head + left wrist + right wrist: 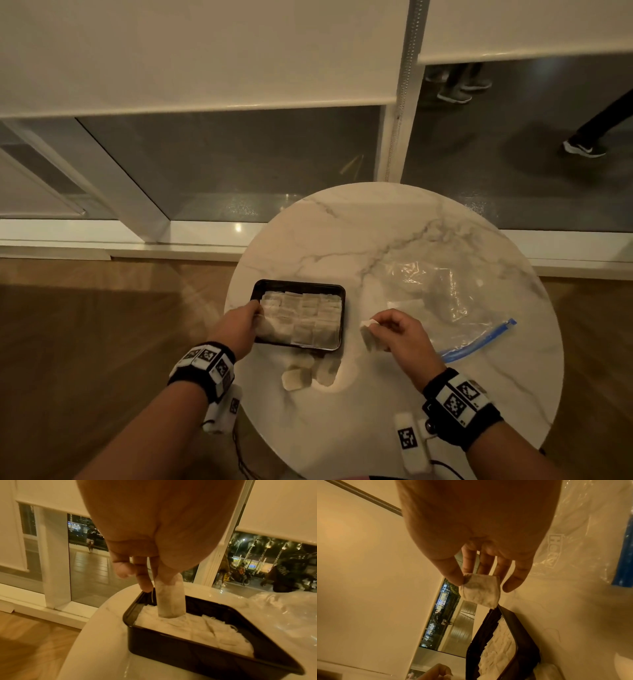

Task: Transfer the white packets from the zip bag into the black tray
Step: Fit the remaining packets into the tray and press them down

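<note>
A: Why is the left hand (154, 534) at the shallow black plastic tray (337, 294)?

B: It pinches a small white paper packet (171, 601) upright over the tray's near-left corner, probably to slot it beside the packed rows.

A: And the right hand (400, 334)?

B: Just right of the tray, pinching another white packet (480, 589), likely next. The crumpled clear zip bag (442, 294) lies further right on the round marble bench (376, 411); loose packets (308, 373) wait before the tray.
</note>
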### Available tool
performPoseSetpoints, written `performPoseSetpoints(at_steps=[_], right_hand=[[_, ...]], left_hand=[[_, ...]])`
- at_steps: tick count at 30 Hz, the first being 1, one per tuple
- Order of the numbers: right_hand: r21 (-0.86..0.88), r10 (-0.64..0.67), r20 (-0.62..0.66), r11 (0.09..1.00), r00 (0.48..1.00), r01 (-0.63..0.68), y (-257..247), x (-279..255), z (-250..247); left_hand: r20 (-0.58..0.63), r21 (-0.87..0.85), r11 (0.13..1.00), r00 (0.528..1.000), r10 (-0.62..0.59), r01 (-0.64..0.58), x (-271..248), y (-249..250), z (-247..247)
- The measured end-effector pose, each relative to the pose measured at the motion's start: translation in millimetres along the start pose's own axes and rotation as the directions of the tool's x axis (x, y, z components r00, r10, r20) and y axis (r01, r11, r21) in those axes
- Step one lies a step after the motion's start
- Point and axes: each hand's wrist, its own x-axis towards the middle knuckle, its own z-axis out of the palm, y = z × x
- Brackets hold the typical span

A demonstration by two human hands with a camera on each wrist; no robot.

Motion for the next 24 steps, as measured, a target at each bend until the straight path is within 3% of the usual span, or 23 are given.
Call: performPoseSetpoints(at_steps=[8,14,19,24], right_hand=[[-0.001,0.042,-0.085,0.999,0.995,-0.042,0,18,43],[-0.025,0.070,-0.061,0.997,0.996,-0.072,-6,35,90],[-0.220,0.048,0.005,0.974,0.999,-0.045,0,57,128],[-0.353,0.117,0.039,0.931,0.992,-0.096,10,73,162]], left_hand=[[0.185,0.124,0.983,0.977,0.108,-0.133,49,-41,15],[0.289,0.327,0.885,0.926,0.242,-0.333,62,-45,19],[0.343,0.330,0.861,0.899,0.271,-0.386,70,-49,21],[0.305,0.297,0.863,0.897,0.320,-0.409,71,-49,25]])
